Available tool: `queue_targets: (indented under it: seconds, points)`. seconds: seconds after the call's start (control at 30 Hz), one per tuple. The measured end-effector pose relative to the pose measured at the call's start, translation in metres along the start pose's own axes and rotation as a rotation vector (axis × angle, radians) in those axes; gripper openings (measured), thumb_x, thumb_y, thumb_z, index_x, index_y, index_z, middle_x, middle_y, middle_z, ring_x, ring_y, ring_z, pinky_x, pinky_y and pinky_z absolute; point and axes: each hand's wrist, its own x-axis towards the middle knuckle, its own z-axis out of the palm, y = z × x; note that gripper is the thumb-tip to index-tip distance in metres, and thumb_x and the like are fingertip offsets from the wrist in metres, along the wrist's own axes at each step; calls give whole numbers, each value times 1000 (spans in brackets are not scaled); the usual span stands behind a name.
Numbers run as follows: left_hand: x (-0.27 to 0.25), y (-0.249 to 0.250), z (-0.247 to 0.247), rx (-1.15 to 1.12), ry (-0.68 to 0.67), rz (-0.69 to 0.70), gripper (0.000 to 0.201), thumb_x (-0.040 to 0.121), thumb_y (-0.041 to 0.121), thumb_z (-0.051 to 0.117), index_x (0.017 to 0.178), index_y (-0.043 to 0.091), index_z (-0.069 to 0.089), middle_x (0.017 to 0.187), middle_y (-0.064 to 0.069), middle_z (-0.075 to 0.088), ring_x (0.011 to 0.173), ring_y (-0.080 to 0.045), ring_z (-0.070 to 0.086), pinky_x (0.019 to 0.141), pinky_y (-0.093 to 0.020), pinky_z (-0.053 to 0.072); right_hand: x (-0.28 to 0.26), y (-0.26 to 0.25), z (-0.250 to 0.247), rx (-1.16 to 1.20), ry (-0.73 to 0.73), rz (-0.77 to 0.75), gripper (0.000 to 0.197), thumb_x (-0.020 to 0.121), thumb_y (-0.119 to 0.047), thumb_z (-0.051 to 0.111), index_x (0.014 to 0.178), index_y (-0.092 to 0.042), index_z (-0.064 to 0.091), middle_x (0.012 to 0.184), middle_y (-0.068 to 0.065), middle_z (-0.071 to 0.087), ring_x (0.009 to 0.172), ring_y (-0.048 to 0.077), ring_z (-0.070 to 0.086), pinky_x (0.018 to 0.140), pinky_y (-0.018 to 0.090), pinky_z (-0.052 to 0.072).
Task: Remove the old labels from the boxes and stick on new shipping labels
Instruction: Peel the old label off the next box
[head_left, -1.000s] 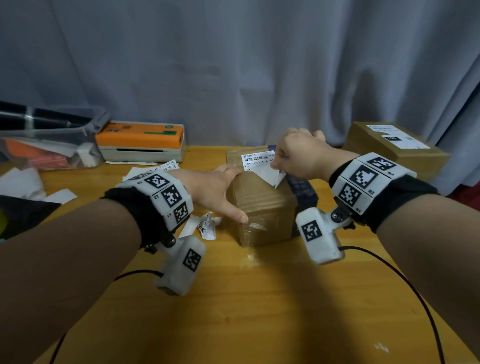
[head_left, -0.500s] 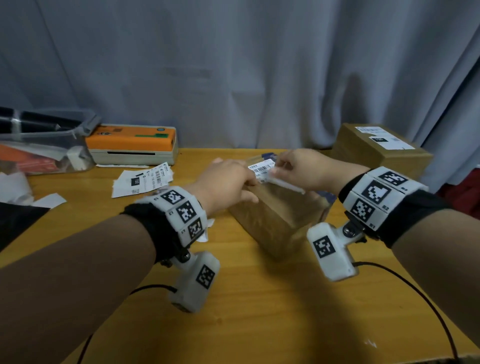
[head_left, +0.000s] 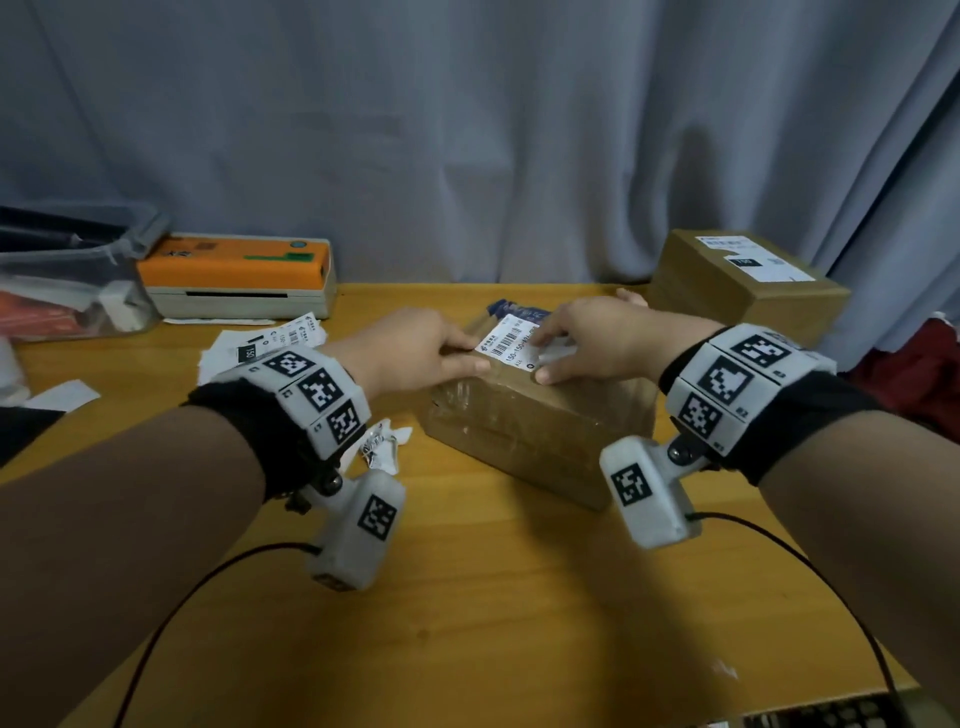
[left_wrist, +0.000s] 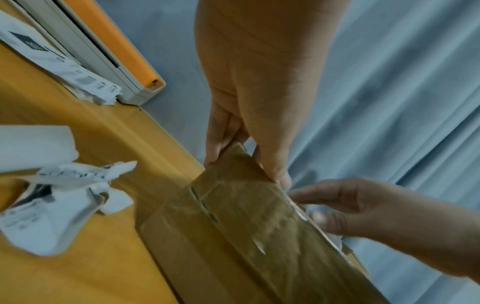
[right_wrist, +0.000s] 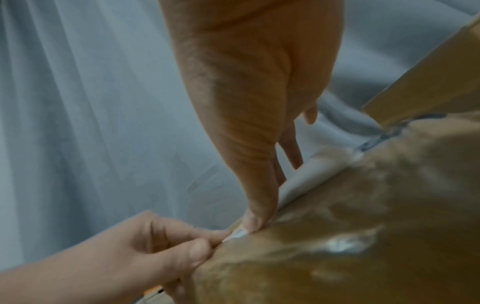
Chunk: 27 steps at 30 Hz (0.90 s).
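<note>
A brown taped cardboard box (head_left: 519, 436) lies mid-table, also seen in the left wrist view (left_wrist: 233, 226) and the right wrist view (right_wrist: 363, 236). A white shipping label (head_left: 511, 343) with a barcode lies on its top face. My left hand (head_left: 415, 353) pinches the label's left corner between thumb and forefinger; the right wrist view shows this pinch (right_wrist: 130, 246). My right hand (head_left: 602, 338) has straight fingers on the label's right part. Its thumb (right_wrist: 255, 218) presses the label's edge (right_wrist: 306, 179) at the box rim.
An orange label printer (head_left: 234, 275) stands at the back left beside a clear plastic bin (head_left: 67, 286). Loose printed labels (head_left: 270, 343) and crumpled paper (head_left: 382, 447) lie left of the box. A second labelled box (head_left: 743, 280) stands at the back right. A blue packet (head_left: 511, 306) lies behind the box.
The box has gone from standing upright to lying low on the table. The label, held above it by my right hand before, now lies on its top face under both hands.
</note>
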Motion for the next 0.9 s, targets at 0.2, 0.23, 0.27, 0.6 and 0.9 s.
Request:
queue_targets:
  seconds: [0.2,0.23,0.27,0.6,0.9]
  points:
    - [-5,7,9,-245,-32,18,17,94,23,53,106,19,65,72,-2,72,61,-7,69,64,-19,54,7,-36,4,15,110,-9,42,79,-55,60,62,-18,52,61,-1,50,67,20,50,61,27,35]
    - [-5,7,9,-302,-52,10,14,95,20,52,104,18,63,67,-2,71,61,-9,70,61,-18,54,9,-39,4,26,119,-11,43,77,-53,64,58,-17,50,59,-1,50,63,20,51,53,26,35]
    - [-6,5,8,-367,-76,3,12,95,17,52,102,17,61,60,0,69,59,-9,69,58,-17,55,11,-42,4,25,123,-14,43,76,-53,66,57,-17,49,57,-1,50,61,20,52,49,26,34]
    - [-14,4,4,-617,-202,-12,12,92,11,58,98,14,48,64,-12,67,56,-16,69,56,-24,57,7,-51,-3,36,70,-9,35,70,-46,75,77,-12,68,66,0,61,65,17,57,50,24,40]
    - [-6,-4,-4,-252,-196,8,50,78,41,70,118,23,47,111,0,52,94,-13,53,78,-24,45,-7,-43,5,197,126,53,28,74,-39,72,92,-19,77,92,1,72,83,16,62,72,29,52]
